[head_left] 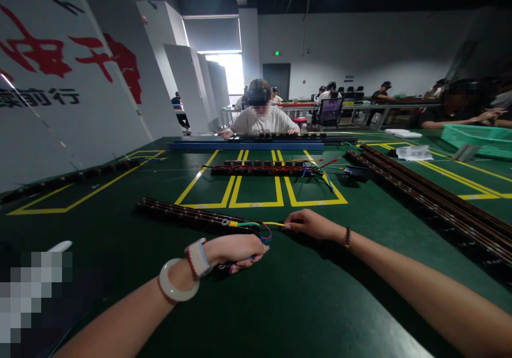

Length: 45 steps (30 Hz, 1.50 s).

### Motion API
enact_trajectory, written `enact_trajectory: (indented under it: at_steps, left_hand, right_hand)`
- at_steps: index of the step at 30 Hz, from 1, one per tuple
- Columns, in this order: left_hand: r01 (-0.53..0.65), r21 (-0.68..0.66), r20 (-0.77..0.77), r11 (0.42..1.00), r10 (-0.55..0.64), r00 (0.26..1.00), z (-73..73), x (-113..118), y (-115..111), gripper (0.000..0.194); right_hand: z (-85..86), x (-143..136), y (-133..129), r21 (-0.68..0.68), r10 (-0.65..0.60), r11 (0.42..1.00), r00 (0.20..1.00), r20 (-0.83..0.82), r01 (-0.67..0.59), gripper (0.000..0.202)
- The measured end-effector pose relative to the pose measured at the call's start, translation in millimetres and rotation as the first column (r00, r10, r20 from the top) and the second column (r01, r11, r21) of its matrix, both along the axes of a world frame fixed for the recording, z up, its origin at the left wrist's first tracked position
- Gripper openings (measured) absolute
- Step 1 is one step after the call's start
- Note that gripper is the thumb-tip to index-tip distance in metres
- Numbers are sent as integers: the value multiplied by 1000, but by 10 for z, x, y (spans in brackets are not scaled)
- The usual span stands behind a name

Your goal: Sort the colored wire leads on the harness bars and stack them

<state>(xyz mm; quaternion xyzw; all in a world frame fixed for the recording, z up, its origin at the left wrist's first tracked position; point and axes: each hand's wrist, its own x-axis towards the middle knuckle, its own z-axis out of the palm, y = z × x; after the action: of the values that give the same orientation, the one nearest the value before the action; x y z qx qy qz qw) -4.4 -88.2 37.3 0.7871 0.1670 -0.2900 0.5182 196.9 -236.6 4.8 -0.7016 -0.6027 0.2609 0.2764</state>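
Note:
My right hand pinches the end of a yellow-green wire, which runs left to a ring terminal with a yellow sleeve. My left hand is closed around red and blue wires, which loop up from its fingers. Below its palm, small terminal ends poke out. Just behind both hands lies a long black strip assembly, slanting across the green table. The wires meet its right end, and the ring terminal lies over it. How the left fingers grip the wires is partly hidden.
Yellow tape marks rectangles on the table. Another wired black assembly lies across them. Long black strips extend along the right, near a green basket. A co-worker sits opposite, behind a blue rail.

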Motion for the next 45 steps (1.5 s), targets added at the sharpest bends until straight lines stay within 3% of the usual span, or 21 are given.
enact_trajectory:
  at_steps: [3, 7, 13, 18, 21, 24, 26, 28, 32, 36, 42, 45]
  left_hand:
    - [19, 104, 24, 994, -22, 999, 8, -15, 11, 47]
    - [73, 55, 56, 996, -76, 996, 31, -27, 19, 49]
    - [46, -260, 0, 964, -48, 999, 32, -34, 41, 45]
    - [17, -480, 15, 877, -11, 1000, -148, 21, 79, 41]
    - [-25, -508, 28, 861, 45, 999, -223, 40, 41, 39]
    - [-51, -540, 89, 840, 117, 989, -245, 9, -24, 25]
    - [-56, -561, 138, 826, 160, 977, -243, -28, -54, 20]
    - [-52, -574, 176, 818, 185, 967, -235, -57, -63, 21]
    - [-34, -554, 172, 832, 154, 973, -215, -52, -62, 28]
    - [-126, -510, 105, 851, 207, 973, -201, -1, -97, 37]
    - [-127, -484, 132, 866, 216, 967, -194, 13, -128, 42]
    - [-144, -475, 128, 868, 230, 965, -190, 13, -127, 38]
  right_hand:
    - [8, 4, 4, -1, 16, 1000, 1000, 6, -16, 38]
    - [7, 4, 3, 7, 22, 1000, 1000, 19, -22, 37]
    - [10, 1, 2, 33, 32, 999, 998, 51, -34, 35]
    - [151, -218, 8, 331, -65, 944, 987, 148, 12, 31]
    - [287, -481, 2, 420, 49, 903, 992, 113, -92, 43]
    - [401, -717, -11, 391, 252, 881, 964, 85, -265, 54]
    - [451, -808, -21, 371, 351, 859, 933, 76, -353, 54]
    - [484, -836, -27, 375, 370, 852, 927, 65, -366, 48]
    - [531, -751, -21, 355, 287, 886, 954, 84, -298, 35]
    - [523, -588, -21, 244, 188, 945, 972, 138, -218, 22]
    - [243, -351, -37, 165, -31, 986, 976, 217, -5, 65]
    - [124, -267, -10, 126, -68, 991, 963, 262, 36, 71]
